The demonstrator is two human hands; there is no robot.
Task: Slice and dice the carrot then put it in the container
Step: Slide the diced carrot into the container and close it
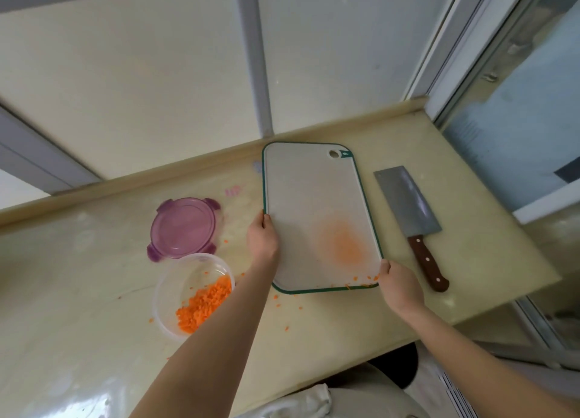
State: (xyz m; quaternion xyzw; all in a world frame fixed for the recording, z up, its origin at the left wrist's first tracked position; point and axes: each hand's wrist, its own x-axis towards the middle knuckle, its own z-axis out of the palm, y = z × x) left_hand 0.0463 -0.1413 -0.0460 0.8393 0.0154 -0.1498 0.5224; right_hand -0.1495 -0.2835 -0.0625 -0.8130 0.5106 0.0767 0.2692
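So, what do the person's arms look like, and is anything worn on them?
Both arms are bare. The left forearm and the right forearm show no sleeve up to the picture's edge. No glove, watch or bracelet shows at either wrist, and no ring on the fingers in view.

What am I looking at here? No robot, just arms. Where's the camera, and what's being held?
There is no machine: a person works with bare hands. The single picture comes from a wide-angle camera on their head, looking down. The left hand grips the left edge of the cutting board, and the right hand grips its near right corner. The board is stained orange and sits over a pale counter. To its right a cleaver lies untouched. To its left a clear container holds the diced carrot, with a purple lid just behind it.
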